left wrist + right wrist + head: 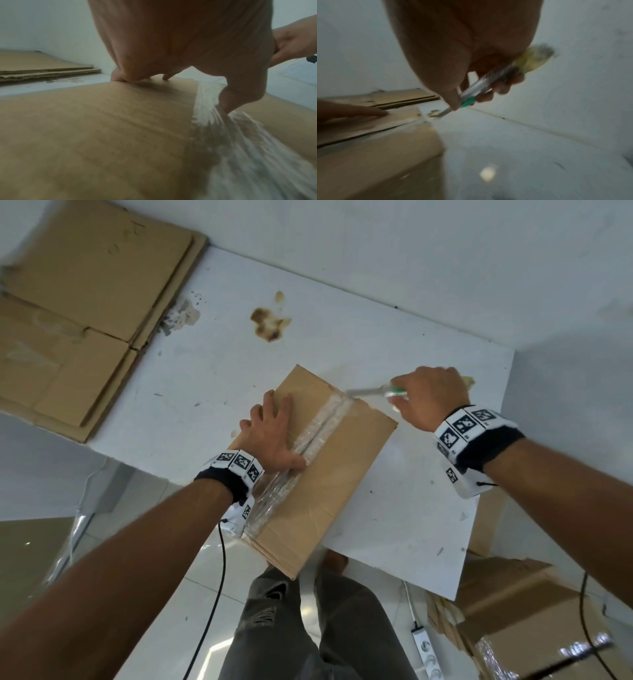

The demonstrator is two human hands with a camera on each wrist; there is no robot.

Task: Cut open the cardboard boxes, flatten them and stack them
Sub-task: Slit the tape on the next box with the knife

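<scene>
Stained white table (342,313); tiled floor (144,549)

head: above, looking down | wrists: close, low along hands, blurry | shared: box (329,460)

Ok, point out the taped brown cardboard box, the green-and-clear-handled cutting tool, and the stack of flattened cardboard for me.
taped brown cardboard box (337,470), head view, bare top panel right of the tape.
green-and-clear-handled cutting tool (485,83), right wrist view, clear handle section.
stack of flattened cardboard (92,268), head view, top sheet.
</scene>
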